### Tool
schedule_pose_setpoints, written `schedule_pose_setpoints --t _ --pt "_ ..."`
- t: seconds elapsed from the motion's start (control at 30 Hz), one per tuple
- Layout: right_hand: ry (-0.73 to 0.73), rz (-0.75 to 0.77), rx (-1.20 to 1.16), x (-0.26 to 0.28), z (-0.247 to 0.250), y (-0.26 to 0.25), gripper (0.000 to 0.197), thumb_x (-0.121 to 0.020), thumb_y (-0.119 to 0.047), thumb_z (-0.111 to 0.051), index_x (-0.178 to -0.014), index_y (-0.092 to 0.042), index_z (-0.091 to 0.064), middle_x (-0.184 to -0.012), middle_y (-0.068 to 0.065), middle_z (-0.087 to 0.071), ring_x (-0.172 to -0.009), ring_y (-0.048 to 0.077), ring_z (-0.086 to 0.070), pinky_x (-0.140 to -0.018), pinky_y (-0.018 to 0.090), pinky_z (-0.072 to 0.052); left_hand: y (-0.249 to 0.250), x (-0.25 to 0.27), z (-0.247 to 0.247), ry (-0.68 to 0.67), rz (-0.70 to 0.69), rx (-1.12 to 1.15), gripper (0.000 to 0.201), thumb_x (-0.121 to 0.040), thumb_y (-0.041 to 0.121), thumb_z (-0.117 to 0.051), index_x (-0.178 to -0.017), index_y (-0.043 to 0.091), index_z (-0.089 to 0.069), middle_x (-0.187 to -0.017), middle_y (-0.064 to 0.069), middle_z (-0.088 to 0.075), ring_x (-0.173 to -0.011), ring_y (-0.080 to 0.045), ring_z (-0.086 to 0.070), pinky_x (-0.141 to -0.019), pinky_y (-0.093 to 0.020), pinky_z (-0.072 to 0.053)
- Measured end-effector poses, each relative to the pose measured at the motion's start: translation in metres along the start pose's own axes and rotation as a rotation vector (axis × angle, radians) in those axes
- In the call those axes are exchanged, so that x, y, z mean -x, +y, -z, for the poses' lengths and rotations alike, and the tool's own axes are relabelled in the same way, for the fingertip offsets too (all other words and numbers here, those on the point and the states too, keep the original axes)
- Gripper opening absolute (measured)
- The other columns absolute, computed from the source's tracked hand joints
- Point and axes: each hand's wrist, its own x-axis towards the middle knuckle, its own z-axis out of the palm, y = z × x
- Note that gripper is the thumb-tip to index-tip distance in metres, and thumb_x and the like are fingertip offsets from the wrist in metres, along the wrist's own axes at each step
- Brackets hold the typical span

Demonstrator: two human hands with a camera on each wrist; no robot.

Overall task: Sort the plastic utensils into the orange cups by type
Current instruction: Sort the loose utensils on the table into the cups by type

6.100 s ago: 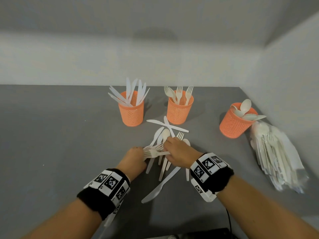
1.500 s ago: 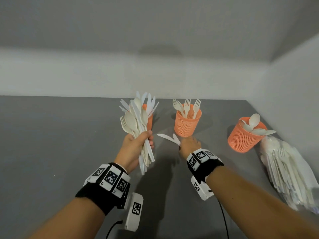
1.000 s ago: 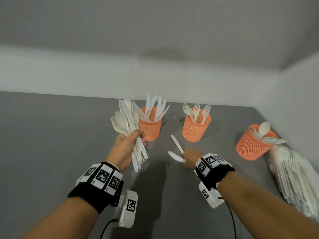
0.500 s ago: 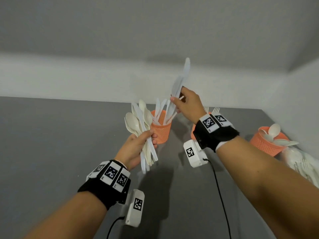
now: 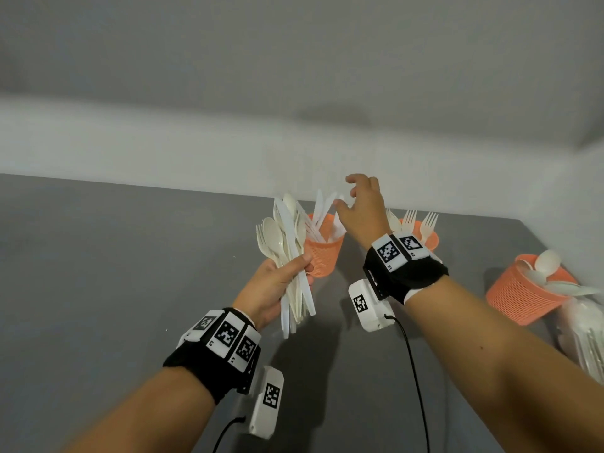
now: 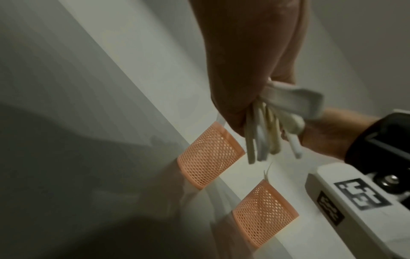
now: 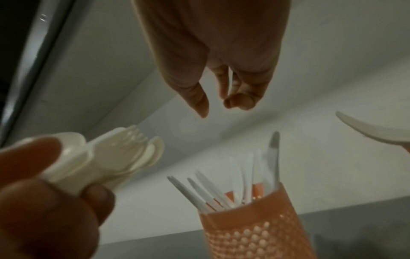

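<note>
My left hand (image 5: pixel 277 286) grips a mixed bundle of white spoons, forks and knives (image 5: pixel 287 256), held upright just left of the knife cup (image 5: pixel 323 253). That orange mesh cup holds several white knives (image 7: pixel 244 182). My right hand (image 5: pixel 359 207) hovers above the knife cup with loose, spread fingers (image 7: pixel 199 98) and nothing in it. The fork cup (image 5: pixel 425 235) stands behind my right wrist. The spoon cup (image 5: pixel 526 289) sits at the right. In the left wrist view the bundle's handles (image 6: pixel 264 136) stick out below my fist (image 6: pixel 248 87).
A clear bag of spare white utensils (image 5: pixel 581 338) lies at the far right by the side wall. The grey tabletop (image 5: pixel 114 273) meets a white back wall just behind the cups. Wrist camera cables (image 5: pixel 415 371) hang under both forearms.
My right hand picked two knives off the table, carried them up over the knife cup and has now let them go into it; its fingers are spread. The left hand keeps its bundle.
</note>
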Motion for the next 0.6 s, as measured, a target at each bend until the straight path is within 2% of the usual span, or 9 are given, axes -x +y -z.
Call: schedule_pose_setpoints --t 0.07,0.13,0.17,0.23,0.3,0.43,0.47,0.53,0.6 --pt "-0.040 0.081 -0.069 0.011 0.005 -0.010 0.019 -0.085 -0.015 -0.064 -0.099 -0.003 -0.062 -0.095 0.009 -0.056 -0.075 0.012 -0.050 -0.073 0.023 -0.043 -0.003 -0.002 -0.004 -0.005 -0.034 -0.017 0.003 -0.089 0.013 -0.058 -0.088 0.011 -0.060 -0.063 0.003 -0.064 -0.056 -0.009 -0.060 -0.056 -0.021 -0.052" --pt "-0.243 0.092 -0.099 0.026 0.007 -0.019 0.021 -0.080 -0.024 -0.071 -0.079 -0.003 -0.065 -0.070 0.000 -0.056 -0.062 0.008 -0.048 -0.065 0.022 -0.043 -0.006 -0.004 -0.009 -0.005 -0.076 -0.043 0.005 -0.090 0.009 -0.057 -0.091 0.011 -0.062 -0.065 0.003 -0.067 -0.061 -0.012 -0.061 -0.059 -0.021 -0.052" --pt "-0.355 0.064 -0.079 0.033 0.005 -0.021 0.027 -0.077 -0.028 -0.074 -0.078 -0.003 -0.064 -0.066 -0.002 -0.054 -0.061 0.009 -0.050 -0.066 0.025 -0.045 -0.007 -0.005 -0.012 -0.011 -0.101 -0.057 0.009 -0.090 0.007 -0.056 -0.094 0.011 -0.063 -0.068 0.001 -0.068 -0.065 -0.013 -0.062 -0.062 -0.021 -0.052" --pt "-0.488 -0.017 -0.082 0.044 0.003 -0.020 0.038 -0.075 -0.030 -0.076 -0.083 0.003 -0.061 -0.065 0.000 -0.051 -0.060 0.014 -0.055 -0.066 0.034 -0.053 -0.008 -0.005 -0.016 -0.032 -0.136 -0.076 0.018 -0.090 0.001 -0.054 -0.102 0.010 -0.063 -0.080 -0.005 -0.068 -0.072 -0.015 -0.063 -0.068 -0.022 -0.054" --pt "-0.527 -0.075 -0.168 0.048 0.003 -0.016 0.037 -0.079 -0.025 -0.072 -0.084 0.007 -0.056 -0.066 0.008 -0.052 -0.059 0.023 -0.061 -0.062 0.040 -0.059 -0.010 -0.004 -0.019 -0.071 -0.138 -0.078 0.023 -0.089 0.003 -0.054 -0.110 0.009 -0.062 -0.092 -0.011 -0.065 -0.083 -0.019 -0.061 -0.073 -0.023 -0.054" --pt "-0.528 -0.056 -0.092 0.051 0.010 -0.011 0.023 -0.089 -0.017 -0.059 -0.077 0.002 -0.056 -0.068 0.012 -0.058 -0.058 0.023 -0.062 -0.054 0.026 -0.055 -0.015 -0.001 -0.023 -0.083 -0.105 -0.119 0.036 -0.094 0.010 -0.047 -0.130 0.005 -0.050 -0.117 -0.012 -0.063 -0.106 -0.021 -0.061 -0.092 -0.025 -0.051" --pt "-0.505 -0.042 -0.057 0.052 0.011 -0.009 0.024 -0.090 -0.016 -0.057 -0.076 0.003 -0.056 -0.069 0.015 -0.059 -0.061 0.027 -0.062 -0.059 0.030 -0.055 -0.016 0.000 -0.025 -0.088 -0.098 -0.128 0.036 -0.096 0.011 -0.045 -0.131 0.005 -0.048 -0.119 -0.012 -0.063 -0.108 -0.020 -0.061 -0.095 -0.026 -0.049" --pt "-0.463 -0.048 -0.046 0.053 0.011 -0.005 0.024 -0.088 -0.012 -0.054 -0.067 0.001 -0.052 -0.068 0.018 -0.055 -0.064 0.031 -0.058 -0.070 0.042 -0.054 -0.016 0.001 -0.028 -0.089 -0.084 -0.113 0.035 -0.096 0.010 -0.044 -0.130 0.004 -0.049 -0.114 -0.011 -0.065 -0.102 -0.017 -0.064 -0.093 -0.027 -0.051" --pt "-0.448 -0.081 -0.105 0.054 0.010 -0.002 0.023 -0.087 -0.009 -0.052 -0.068 0.003 -0.050 -0.070 0.018 -0.053 -0.065 0.027 -0.053 -0.073 0.047 -0.053 -0.014 0.000 -0.029 -0.078 -0.075 -0.068 0.032 -0.095 0.004 -0.047 -0.126 0.001 -0.053 -0.103 -0.010 -0.068 -0.090 -0.017 -0.068 -0.084 -0.028 -0.055"
